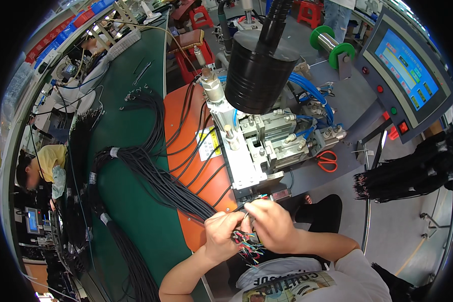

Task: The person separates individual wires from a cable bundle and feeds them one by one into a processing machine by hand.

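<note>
Holding the near end of a black cable bundle (176, 194), my left hand (225, 232) is clenched around it just below the point where its thin coloured wire ends (250, 249) fan out, red, green, blue and white, toward my chest. My right hand (272, 224) sits touching the left, its fingertips pinched on what looks like one of those fine wires at the top of the fan; the exact wire is too small for me to tell. I judge the bundle light and limp: the cables sag and curve wherever they lie, so the hold belongs close behind the stripped ends, where the sheaths keep them together. The loose ends look soft and easily bent, and the small tips probably want a gentle pinch rather than a squeeze. From my left hand the bundle runs left and away, across the orange pad (186, 151) and onto the green counter (136, 100), where more black cables lie in taped bunches. Just beyond my hands stands the grey machine (251, 151) with its blue hoses and black cylinder (259, 70); red scissors (328, 161) lie to the right, a control screen (405, 70) farther right.
</note>
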Available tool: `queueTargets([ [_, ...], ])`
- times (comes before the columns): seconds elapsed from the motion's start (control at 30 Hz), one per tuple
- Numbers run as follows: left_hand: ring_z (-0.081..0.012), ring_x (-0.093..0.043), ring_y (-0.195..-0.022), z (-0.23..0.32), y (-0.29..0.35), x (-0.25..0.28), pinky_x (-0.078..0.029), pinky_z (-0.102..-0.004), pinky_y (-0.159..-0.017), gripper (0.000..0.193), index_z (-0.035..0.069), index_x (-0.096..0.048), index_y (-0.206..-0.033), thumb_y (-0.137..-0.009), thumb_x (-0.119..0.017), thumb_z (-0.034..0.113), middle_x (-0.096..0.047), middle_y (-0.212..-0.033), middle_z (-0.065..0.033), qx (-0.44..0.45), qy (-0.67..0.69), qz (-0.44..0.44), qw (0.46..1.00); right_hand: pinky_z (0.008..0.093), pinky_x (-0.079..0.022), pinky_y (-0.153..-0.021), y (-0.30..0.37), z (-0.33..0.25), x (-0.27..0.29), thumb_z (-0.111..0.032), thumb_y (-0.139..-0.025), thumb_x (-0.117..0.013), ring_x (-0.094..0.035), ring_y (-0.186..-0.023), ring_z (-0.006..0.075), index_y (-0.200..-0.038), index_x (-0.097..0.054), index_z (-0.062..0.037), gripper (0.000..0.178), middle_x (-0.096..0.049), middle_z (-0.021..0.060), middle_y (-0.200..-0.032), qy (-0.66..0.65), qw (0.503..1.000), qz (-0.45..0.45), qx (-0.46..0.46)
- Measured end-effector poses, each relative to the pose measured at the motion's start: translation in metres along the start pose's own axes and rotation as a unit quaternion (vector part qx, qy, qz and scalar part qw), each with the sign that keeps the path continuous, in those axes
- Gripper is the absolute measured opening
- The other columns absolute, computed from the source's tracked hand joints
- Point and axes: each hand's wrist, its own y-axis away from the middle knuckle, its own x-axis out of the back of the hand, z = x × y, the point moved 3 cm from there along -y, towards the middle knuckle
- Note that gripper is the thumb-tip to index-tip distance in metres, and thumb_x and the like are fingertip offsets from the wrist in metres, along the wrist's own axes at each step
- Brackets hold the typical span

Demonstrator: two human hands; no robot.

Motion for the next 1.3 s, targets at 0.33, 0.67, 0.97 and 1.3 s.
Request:
queueTargets([
  [0.33, -0.0202, -0.055, -0.051, 0.006, -0.001, 0.001, -0.037, -0.0299, -0.048, 0.022, 0.003, -0.061, -0.086, -0.067, -0.072, 0.006, -0.058, -0.062, -0.0053, -0.031, -0.051, -0.016, 0.998, 0.0263, -0.048, -0.076, 0.001, 0.027, 0.005, -0.005, -0.087, -0.061, -0.06, -0.087, 0.0127, -0.108, -0.061, 0.0036, 0.023, -0.06, 0.0095, -0.101, -0.455, 0.85, -0.043, -0.262],
  [0.67, -0.0226, -0.059, -0.054, -0.009, 0.0, -0.001, -0.041, -0.0307, -0.05, 0.019, 0.003, -0.06, -0.089, -0.072, -0.066, 0.002, -0.061, -0.067, -0.0079, 0.012, 0.065, -0.058, 0.996, 0.0179, -0.047, -0.053, -0.009, 0.03, 0.013, 0.004, -0.087, -0.058, -0.063, -0.073, 0.0108, -0.104, -0.064, 0.0051, 0.018, -0.062, 0.0107, -0.096, -0.444, 0.857, -0.091, -0.245],
  [0.97, -0.0259, -0.059, -0.055, -0.006, -0.003, 0.001, -0.044, -0.0338, -0.051, 0.006, 0.001, -0.059, -0.085, -0.08, -0.062, 0.003, -0.061, -0.069, -0.0109, 0.036, 0.079, -0.09, 0.992, 0.0193, -0.048, -0.053, -0.016, 0.033, 0.021, 0.004, -0.086, -0.059, -0.06, -0.067, 0.0093, -0.098, -0.066, 0.0051, 0.014, -0.062, 0.0096, -0.09, -0.373, 0.9, -0.122, -0.19],
  [1.3, -0.0225, -0.056, -0.054, -0.011, -0.006, 0.003, -0.045, -0.0306, -0.052, 0.007, -0.001, -0.059, -0.088, -0.081, -0.06, -0.002, -0.061, -0.07, -0.01, -0.018, 0.12, -0.118, 0.986, 0.02, -0.049, -0.061, -0.014, 0.037, 0.021, -0.001, -0.088, -0.059, -0.059, -0.068, 0.0069, -0.097, -0.066, 0.0036, 0.012, -0.062, 0.0068, -0.091, -0.475, 0.81, -0.159, -0.305],
])
